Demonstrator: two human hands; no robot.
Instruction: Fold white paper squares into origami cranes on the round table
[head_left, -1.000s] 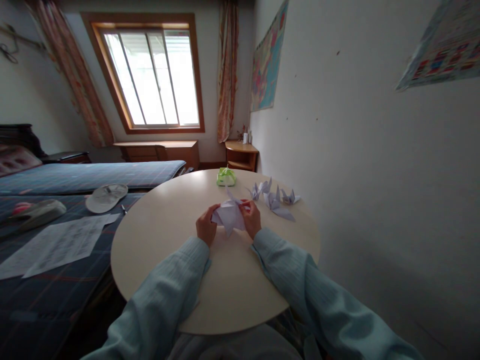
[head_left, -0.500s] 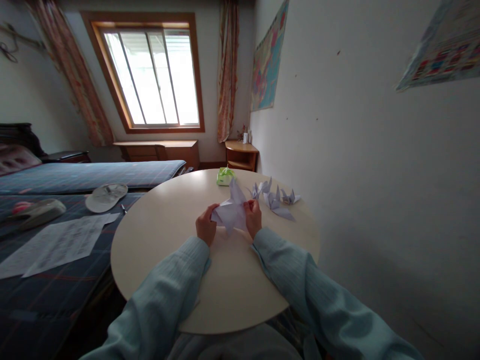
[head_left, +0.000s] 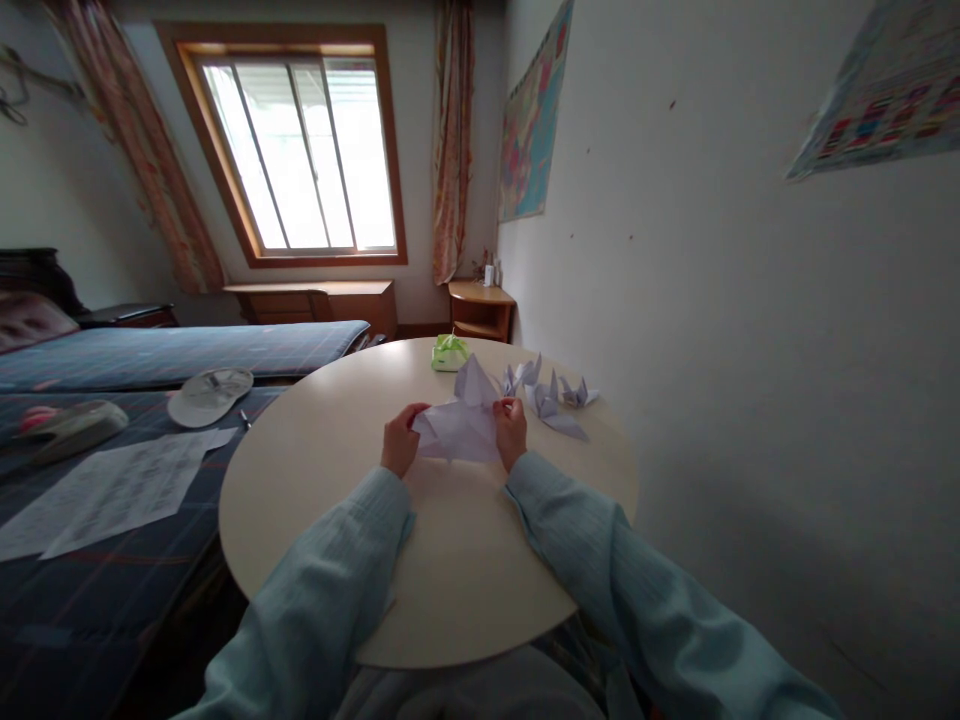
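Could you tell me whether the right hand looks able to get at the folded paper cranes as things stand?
Probably not yet: the right hand is near the cranes, but its fingers are pinching the paper sheet.

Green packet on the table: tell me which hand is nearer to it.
Right, by a little. The right hand is in front of the green packet and to its right; the left hand is in front and to its left.
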